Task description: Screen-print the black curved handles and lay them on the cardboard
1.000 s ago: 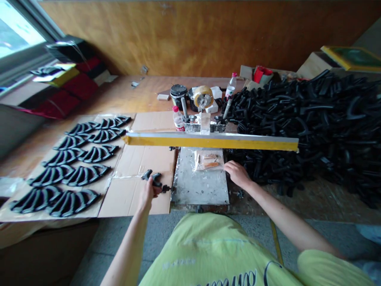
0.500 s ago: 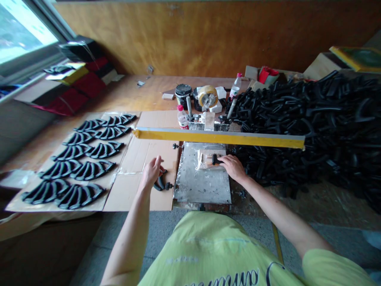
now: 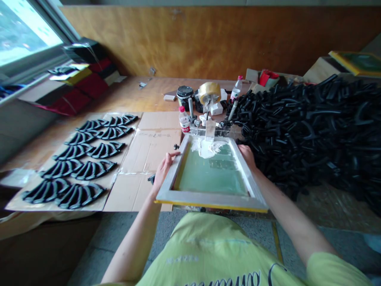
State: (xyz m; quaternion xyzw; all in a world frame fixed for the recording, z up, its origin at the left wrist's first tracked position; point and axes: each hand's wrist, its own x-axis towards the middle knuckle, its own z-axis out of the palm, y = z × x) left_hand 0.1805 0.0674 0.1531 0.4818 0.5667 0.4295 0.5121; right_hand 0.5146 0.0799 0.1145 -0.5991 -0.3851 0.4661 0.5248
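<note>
A screen printing frame [image 3: 212, 195] with pale sides and green mesh lies lowered in front of me, covering the metal plate beneath. White ink [image 3: 205, 147] is smeared along the far end of its mesh. My left hand [image 3: 164, 169] grips the frame's left side, fingers at the edge. On the opposite side, my right hand [image 3: 247, 155] holds the right edge. Just left of my left hand, a black curved plastic piece [image 3: 151, 179] shows partly on the cardboard; the hand and frame hide the remainder.
Rows of black curved pieces [image 3: 93, 170] lie on cardboard [image 3: 131, 190] at left. A large heap of black parts [image 3: 309, 123] fills the right side. Behind the frame stand bottles [image 3: 184, 120], a black tub [image 3: 185, 95] and a tape roll [image 3: 209, 92]. Boxes [image 3: 86, 85] sit by the window.
The screen printing frame has swung down from its raised position over the plate. My right hand has left the small black piece on the plate; both hands now hold the frame's sides.
</note>
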